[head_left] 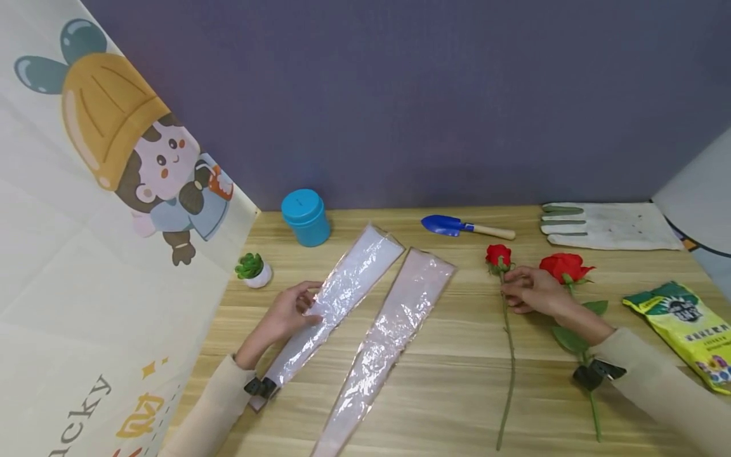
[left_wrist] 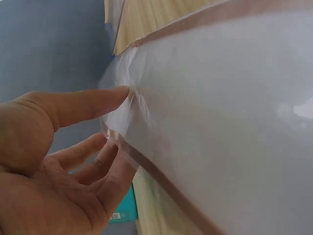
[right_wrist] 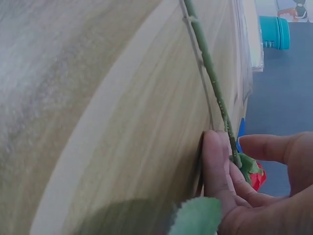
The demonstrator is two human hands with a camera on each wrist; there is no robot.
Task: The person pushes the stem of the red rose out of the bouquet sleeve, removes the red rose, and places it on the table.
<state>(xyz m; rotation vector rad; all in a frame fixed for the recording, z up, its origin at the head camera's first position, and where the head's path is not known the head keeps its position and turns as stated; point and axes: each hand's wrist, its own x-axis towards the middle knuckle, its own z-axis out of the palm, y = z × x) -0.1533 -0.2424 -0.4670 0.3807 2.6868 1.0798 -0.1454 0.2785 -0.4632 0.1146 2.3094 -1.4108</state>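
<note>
A tapered, clear-fronted flower sleeve [head_left: 356,273] lies slantwise under my left hand [head_left: 291,312]. The left wrist view shows that hand's thumb on top of the sleeve [left_wrist: 210,107] and the other fingers at and beneath its brown-edged border. My right hand [head_left: 531,292] has its thumb and curled fingers around a red rose's stem [head_left: 510,355], just below the bloom [head_left: 499,255]. In the right wrist view the stem [right_wrist: 210,73] passes between thumb and fingers, close along the tabletop. A second red rose [head_left: 566,265] lies under the right wrist, its stem partly hidden.
Another sleeve [head_left: 394,324] lies mid-table. At the back are a blue lidded canister [head_left: 306,219], a blue trowel [head_left: 448,225] and a white glove [head_left: 617,225]. A small potted succulent [head_left: 253,271] stands left, and a yellow-green packet [head_left: 685,330] lies right. A dark wall [head_left: 400,101] bounds the table.
</note>
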